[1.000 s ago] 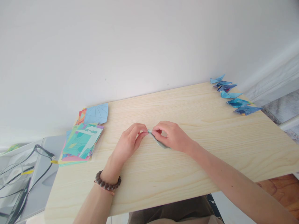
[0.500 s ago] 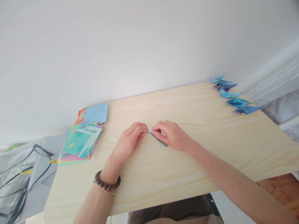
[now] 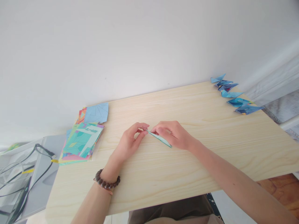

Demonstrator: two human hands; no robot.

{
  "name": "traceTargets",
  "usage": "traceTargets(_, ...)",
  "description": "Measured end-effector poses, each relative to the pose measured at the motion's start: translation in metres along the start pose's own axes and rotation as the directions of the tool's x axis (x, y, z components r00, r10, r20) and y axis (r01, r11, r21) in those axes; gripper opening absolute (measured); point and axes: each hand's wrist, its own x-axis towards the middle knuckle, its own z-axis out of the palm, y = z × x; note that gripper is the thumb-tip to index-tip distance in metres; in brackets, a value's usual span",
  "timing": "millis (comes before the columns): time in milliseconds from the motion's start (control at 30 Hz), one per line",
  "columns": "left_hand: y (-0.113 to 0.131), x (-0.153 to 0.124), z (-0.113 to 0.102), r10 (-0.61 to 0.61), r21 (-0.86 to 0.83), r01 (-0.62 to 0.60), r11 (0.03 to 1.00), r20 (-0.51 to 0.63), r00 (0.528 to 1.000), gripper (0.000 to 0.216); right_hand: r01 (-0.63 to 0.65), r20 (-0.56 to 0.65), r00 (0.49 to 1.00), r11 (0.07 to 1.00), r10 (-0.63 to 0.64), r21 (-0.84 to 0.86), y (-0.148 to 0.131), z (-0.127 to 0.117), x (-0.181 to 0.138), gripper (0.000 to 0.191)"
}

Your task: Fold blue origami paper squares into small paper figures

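A narrow folded piece of teal paper (image 3: pixel 161 139) lies just above the middle of the light wooden table (image 3: pixel 177 174). My left hand (image 3: pixel 129 143), with a dark bead bracelet at the wrist, pinches the paper's left tip between thumb and fingers. My right hand (image 3: pixel 174 134) is curled over the paper's right part, fingers pressed on its upper edge. Both hands are closed on the same piece.
A stack of coloured patterned paper sheets (image 3: pixel 81 140) lies at the table's left edge. Several folded blue paper figures (image 3: pixel 233 95) stand in a row at the far right corner. A grey surface with black cables (image 3: pixel 21 174) adjoins the table's left side. A white wall runs behind.
My right hand has flattened and slid along the folded paper, which now shows more of its length, tilted down to the right. My left hand keeps its pinch on the tip.
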Motion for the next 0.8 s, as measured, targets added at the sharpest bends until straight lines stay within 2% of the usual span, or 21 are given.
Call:
traceTargets(100, -0.004, 0.002, 0.0, -0.058, -0.062, 0.052, 0.997, -0.099, 0.993, 0.021, 0.045, 0.024, 0.999, 0.997, -0.047, 0.069, 0.0, -0.003, 0.0, 0.037)
traceTargets(200, -0.006, 0.002, 0.0, -0.096, -0.125, 0.075, 0.989, -0.175, 0.98, 0.021, 0.023, -0.05, 0.998, 0.999, -0.025, -0.034, 0.001, 0.0, 0.001, 0.033)
traceTargets(300, -0.007, 0.002, 0.001, -0.135, -0.158, 0.109, 0.981, -0.166, 0.977, 0.021, -0.014, -0.135, 0.991, 0.996, 0.002, -0.084, 0.004, 0.006, 0.001, 0.021)
traceTargets(433, -0.006, 0.002, 0.0, -0.188, -0.126, 0.173, 0.977, -0.117, 0.975, 0.022, -0.036, -0.179, 0.984, 0.996, 0.022, -0.077, 0.006, 0.01, 0.001, 0.019)
traceTargets(533, -0.005, 0.001, -0.001, -0.173, -0.089, 0.163, 0.983, -0.129, 0.976, 0.018, -0.082, -0.191, 0.979, 0.996, 0.073, -0.044, 0.004, 0.011, 0.001, 0.017)
traceTargets(667, -0.002, 0.0, -0.001, -0.099, -0.014, 0.098, 0.995, -0.219, 0.971, 0.015, -0.221, -0.155, 0.955, 0.956, 0.252, 0.195, 0.002, 0.015, 0.002, 0.019)
traceTargets(800, -0.001, 0.0, -0.003, 0.068, 0.1, -0.045, 0.994, -0.246, 0.967, 0.012, -0.292, -0.087, 0.923, 0.83, 0.375, 0.475, 0.003, 0.019, 0.004, 0.027)
